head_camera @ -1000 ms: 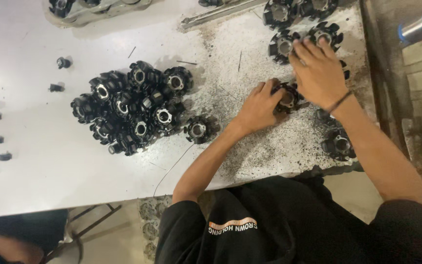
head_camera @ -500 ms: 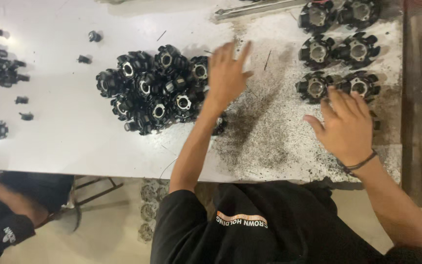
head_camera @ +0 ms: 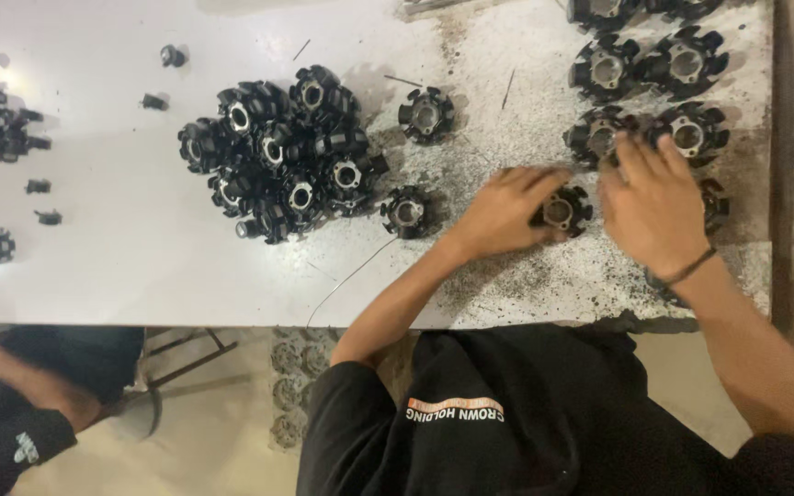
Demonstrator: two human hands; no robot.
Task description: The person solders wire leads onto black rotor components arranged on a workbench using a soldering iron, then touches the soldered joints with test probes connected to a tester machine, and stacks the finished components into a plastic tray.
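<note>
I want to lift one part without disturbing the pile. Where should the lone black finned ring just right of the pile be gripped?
Probably pinch the lone finned ring across its outer fins from above: it lies flat, bore up, apart from the pile.

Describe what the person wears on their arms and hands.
Both the left hand and the right hand are bare: no gloves, no rings that I can make out. The forearms are uncovered. A thin dark band circles the right wrist. Short sleeves of a black shirt reach to about the elbows.
</note>
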